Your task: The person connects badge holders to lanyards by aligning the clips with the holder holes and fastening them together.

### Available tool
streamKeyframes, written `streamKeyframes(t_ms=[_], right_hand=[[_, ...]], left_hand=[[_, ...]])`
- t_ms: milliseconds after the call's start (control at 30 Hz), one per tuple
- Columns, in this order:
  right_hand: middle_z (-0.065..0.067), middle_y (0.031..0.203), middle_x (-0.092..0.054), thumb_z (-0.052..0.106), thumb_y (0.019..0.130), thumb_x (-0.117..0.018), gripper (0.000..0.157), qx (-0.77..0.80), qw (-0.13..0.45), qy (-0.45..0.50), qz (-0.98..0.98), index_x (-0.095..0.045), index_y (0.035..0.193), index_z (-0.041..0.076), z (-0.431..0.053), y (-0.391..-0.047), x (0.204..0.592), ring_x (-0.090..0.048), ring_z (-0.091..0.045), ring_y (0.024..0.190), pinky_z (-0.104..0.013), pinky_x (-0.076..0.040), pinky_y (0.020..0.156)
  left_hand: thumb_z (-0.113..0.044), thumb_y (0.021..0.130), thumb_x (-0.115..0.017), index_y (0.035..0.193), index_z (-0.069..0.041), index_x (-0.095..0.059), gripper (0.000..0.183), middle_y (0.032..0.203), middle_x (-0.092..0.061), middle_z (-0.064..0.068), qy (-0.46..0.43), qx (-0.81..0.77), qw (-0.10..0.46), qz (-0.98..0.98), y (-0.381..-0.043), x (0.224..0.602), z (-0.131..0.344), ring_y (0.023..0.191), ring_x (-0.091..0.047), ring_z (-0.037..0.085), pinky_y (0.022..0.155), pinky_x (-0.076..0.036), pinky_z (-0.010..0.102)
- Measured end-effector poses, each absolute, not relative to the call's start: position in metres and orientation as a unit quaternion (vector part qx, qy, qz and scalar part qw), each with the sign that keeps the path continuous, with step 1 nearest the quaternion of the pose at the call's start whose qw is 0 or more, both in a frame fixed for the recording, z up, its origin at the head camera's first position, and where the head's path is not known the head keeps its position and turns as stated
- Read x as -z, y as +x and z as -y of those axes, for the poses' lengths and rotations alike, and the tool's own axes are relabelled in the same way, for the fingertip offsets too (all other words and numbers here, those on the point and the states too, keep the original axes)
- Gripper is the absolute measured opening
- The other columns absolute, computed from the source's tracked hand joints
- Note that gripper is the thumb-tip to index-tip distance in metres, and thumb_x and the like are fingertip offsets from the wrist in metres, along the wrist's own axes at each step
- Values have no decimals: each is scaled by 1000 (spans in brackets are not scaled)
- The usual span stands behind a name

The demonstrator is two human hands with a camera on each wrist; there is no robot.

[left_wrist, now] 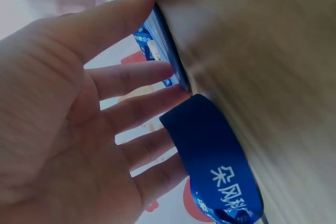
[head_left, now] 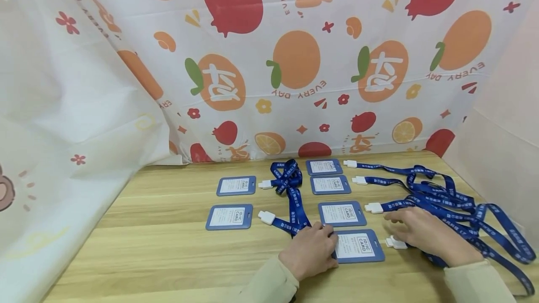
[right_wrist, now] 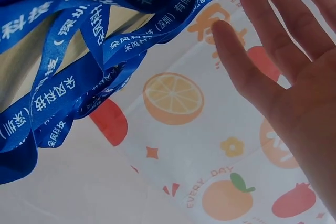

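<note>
My left hand (head_left: 311,250) is at the left end of the nearest blue ID card holder (head_left: 360,247), which lies flat on the table. In the left wrist view its fingers (left_wrist: 136,80) are extended, with thumb and fingertips at the holder's edge. Beside those fingers lies a blue lanyard (left_wrist: 210,150), its white clip (head_left: 267,217) pointing left. My right hand (head_left: 425,233) hovers over the pile of blue lanyards (head_left: 456,219), fingers fairly straight and holding nothing. Just left of its fingers is a white clip (head_left: 396,243), to the right of the nearest holder.
Behind the nearest holder, three more holders run back in a column, including one right behind it (head_left: 342,213). Two others (head_left: 229,217) are at the left, and a bundled lanyard (head_left: 287,176) lies between. A fruit-print cloth (head_left: 294,120) hangs along the wooden table's (head_left: 160,256) back edge.
</note>
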State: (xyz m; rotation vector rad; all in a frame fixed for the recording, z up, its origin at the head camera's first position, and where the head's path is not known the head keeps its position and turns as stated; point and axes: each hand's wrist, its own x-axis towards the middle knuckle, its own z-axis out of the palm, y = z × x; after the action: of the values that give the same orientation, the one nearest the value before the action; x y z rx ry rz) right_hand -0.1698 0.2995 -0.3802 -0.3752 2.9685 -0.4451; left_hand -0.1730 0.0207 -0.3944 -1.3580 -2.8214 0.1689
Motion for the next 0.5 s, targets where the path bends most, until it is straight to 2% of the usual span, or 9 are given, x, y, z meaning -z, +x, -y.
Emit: streamKeyframes(t_ms=[267,500], right_hand=[[-7,101,-68,8,77,-87,35,155,128,-97,-975,-72,109,4,-305,-173,387,-62,-26,91,-54,-55,80],[-2,94,-63,7,72,-89,35,147,130,-88,-977,-71,101,10,-306,-173,392,-57,-22,88,-52,-53,79]], left_hand=[[-50,90,-73,119,-18,-74,43,117,-67,-4,-427,-41,2,903,-175,395,-23,100,-60,11,87,-52,23],[-48,88,-75,116,-17,-75,42,114,-68,-4,-421,-30,-2,907,-176,396,-23,96,-59,10,84,-52,22]])
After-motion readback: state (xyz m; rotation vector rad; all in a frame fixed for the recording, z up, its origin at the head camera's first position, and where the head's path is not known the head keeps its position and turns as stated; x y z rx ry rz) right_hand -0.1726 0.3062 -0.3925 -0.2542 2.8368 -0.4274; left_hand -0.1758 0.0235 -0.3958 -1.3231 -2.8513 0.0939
